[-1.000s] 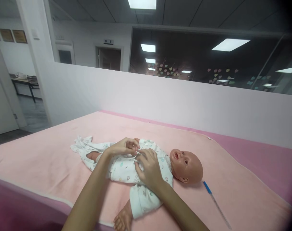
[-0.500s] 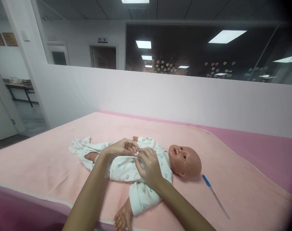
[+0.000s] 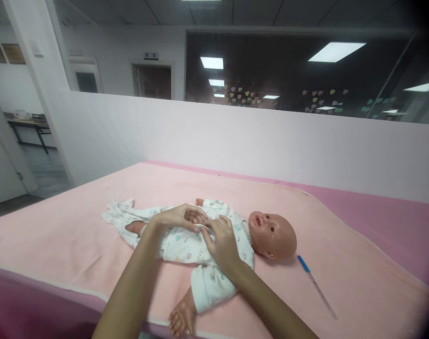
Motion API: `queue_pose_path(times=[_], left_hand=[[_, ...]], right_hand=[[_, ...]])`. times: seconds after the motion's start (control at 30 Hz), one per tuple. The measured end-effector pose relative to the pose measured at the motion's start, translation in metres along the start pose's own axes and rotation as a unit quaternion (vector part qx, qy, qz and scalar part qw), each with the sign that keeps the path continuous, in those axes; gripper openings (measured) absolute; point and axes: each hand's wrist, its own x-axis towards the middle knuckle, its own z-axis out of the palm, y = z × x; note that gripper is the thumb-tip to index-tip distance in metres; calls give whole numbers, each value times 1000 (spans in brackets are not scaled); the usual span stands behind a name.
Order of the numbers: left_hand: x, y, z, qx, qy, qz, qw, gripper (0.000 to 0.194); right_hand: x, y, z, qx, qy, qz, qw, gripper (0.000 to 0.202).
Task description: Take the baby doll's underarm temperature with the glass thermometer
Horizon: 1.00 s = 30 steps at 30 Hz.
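A baby doll [image 3: 274, 235] lies on its back across the padded table, head to the right. It wears a white printed baby shirt [image 3: 186, 249]; a pair of similar printed pants [image 3: 117, 216] is partly on its legs at the left. Over the doll's belly, my left hand [image 3: 182, 218] pinches the shirt's front edge, fingers curled. My right hand [image 3: 219, 238] meets it from the right, thumb and fingertips closed on the same edge. The small spot between my fingertips, perhaps a fastener, is too small to make out.
Right of the doll's head lies a thin clear stick with a blue cap [image 3: 317, 287], like a thermometer. A pale pink sheet [image 3: 76, 221] covers the table. Behind it stands a low white wall [image 3: 253, 141] with glass above. A doorway opens at the left.
My fingertips have shifted slightly along the shirt's edge, which both hands still pinch. The doll stays in place; the view has tilted a little.
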Motion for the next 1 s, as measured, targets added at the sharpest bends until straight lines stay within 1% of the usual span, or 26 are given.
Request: queue_pose_path(times=[0.07, 0.1, 0.23, 0.47, 0.77, 1.0], left_hand=[[1, -2, 0, 16, -15, 3, 1000, 48], [2, -3, -1, 23, -14, 4, 1000, 48], [3, -6, -1, 29, -5, 1, 1000, 45], [1, -6, -2, 14, 9, -18, 1000, 42], [2, -9, -4, 6, 10, -26, 1000, 38], [2, -9, -4, 11, 7, -33, 999, 32]], right_hand=[[0, 1, 0, 3, -1, 2, 1000, 10], [-1, 1, 0, 5, -3, 3, 1000, 11], [-1, 1, 0, 6, -8, 8, 1000, 11], [-1, 1, 0, 2, -5, 13, 1000, 11], [-1, 1, 0, 2, -18, 20, 1000, 11], [-1, 1, -1, 0, -23, 28, 999, 12]])
